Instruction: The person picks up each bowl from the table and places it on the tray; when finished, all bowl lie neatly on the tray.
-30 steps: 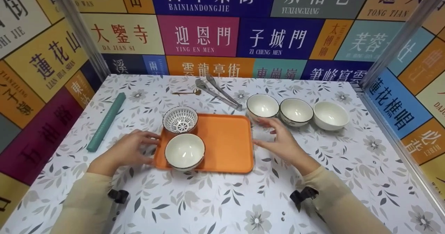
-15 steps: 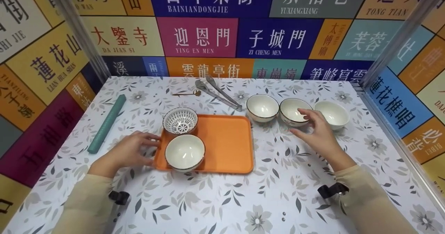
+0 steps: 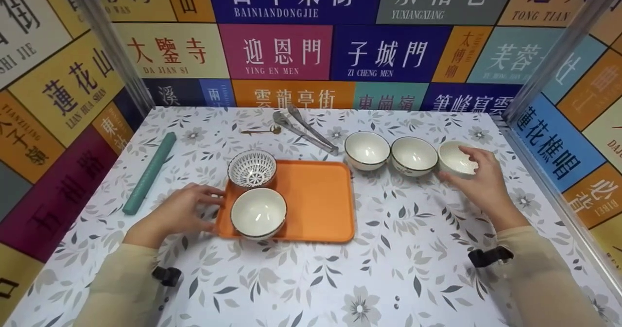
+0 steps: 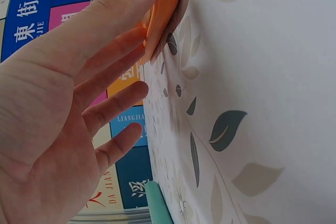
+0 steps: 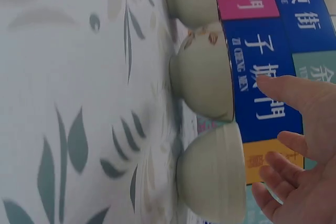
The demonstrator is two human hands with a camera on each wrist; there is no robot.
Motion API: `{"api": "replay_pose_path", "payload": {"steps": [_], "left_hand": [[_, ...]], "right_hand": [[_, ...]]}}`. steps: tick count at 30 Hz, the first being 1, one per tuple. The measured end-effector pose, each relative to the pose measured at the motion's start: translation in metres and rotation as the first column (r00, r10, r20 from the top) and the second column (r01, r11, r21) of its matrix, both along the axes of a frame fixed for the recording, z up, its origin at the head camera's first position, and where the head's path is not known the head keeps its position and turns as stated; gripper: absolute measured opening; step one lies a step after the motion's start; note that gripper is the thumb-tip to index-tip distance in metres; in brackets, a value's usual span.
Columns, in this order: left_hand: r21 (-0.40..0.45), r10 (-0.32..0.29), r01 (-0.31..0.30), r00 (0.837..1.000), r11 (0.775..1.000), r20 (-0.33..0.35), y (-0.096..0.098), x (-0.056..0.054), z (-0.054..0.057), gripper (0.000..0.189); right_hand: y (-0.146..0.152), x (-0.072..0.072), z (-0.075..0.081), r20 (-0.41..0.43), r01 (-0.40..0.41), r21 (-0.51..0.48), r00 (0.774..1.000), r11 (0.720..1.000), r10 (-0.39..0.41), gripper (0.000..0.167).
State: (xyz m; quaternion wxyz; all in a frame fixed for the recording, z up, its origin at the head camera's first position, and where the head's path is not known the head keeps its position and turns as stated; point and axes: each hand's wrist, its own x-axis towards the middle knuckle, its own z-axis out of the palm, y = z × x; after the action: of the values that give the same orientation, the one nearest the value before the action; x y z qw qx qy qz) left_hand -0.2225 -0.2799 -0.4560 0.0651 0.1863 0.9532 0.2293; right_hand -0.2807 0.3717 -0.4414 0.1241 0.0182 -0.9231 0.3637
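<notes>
My left hand (image 3: pixel 181 209) rests at the left edge of the orange tray (image 3: pixel 318 200), its thumb and fingers spread along the rim. In the left wrist view the thumb (image 4: pixel 113 17) lies against the tray's corner, the lower fingers straight and off it. On the tray's left half stand a bowl with a black patterned inside (image 3: pixel 252 169) and a plain cream bowl with a dark rim (image 3: pixel 258 213). My right hand (image 3: pixel 486 186) hovers at the rightmost white bowl (image 3: pixel 449 159), partly covering it. The right wrist view shows those fingers apart from the bowl wall (image 5: pixel 210 177), holding nothing.
Two dark-rimmed cream bowls (image 3: pixel 367 151) (image 3: pixel 414 157) stand in a row with the white one. Metal tongs (image 3: pixel 308 130) and a thin brown stick-like item (image 3: pixel 262 130) lie behind the tray. A green rod (image 3: pixel 149 174) lies at left. Printed panels (image 3: pixel 284 50) wall the table.
My right hand has moved from the tray's right edge rightward, past the middle bowls, to the rightmost white bowl. The left hand, tray and bowls have stayed in place.
</notes>
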Motion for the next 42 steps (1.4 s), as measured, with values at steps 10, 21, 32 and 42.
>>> {"api": "replay_pose_path", "payload": {"steps": [10, 21, 32, 42], "left_hand": [[0.001, 0.020, -0.020, 0.999, 1.000, 0.026, 0.000, 0.000, 0.000, 0.063], [-0.005, -0.003, 0.003, 1.000, 1.000, 0.000, 0.000, 0.000, 0.000, 0.061], [-0.005, -0.011, 0.011, 1.000, 1.000, 0.000, -0.001, -0.001, 0.000, 0.062], [0.006, 0.007, -0.007, 1.000, 1.000, 0.012, -0.001, -0.002, 0.001, 0.063]], "right_hand": [[0.027, -0.014, -0.010, 0.142, 0.130, 0.037, 0.981, 0.991, -0.134, 0.123], [0.041, -0.021, -0.019, 0.227, 0.156, 0.028, 0.961, 0.987, -0.159, 0.136], [0.046, -0.026, -0.024, 0.288, 0.139, -0.103, 0.952, 0.985, -0.104, 0.134], [0.046, -0.025, -0.026, 0.296, 0.209, -0.159, 0.942, 0.965, -0.155, 0.135]]}}
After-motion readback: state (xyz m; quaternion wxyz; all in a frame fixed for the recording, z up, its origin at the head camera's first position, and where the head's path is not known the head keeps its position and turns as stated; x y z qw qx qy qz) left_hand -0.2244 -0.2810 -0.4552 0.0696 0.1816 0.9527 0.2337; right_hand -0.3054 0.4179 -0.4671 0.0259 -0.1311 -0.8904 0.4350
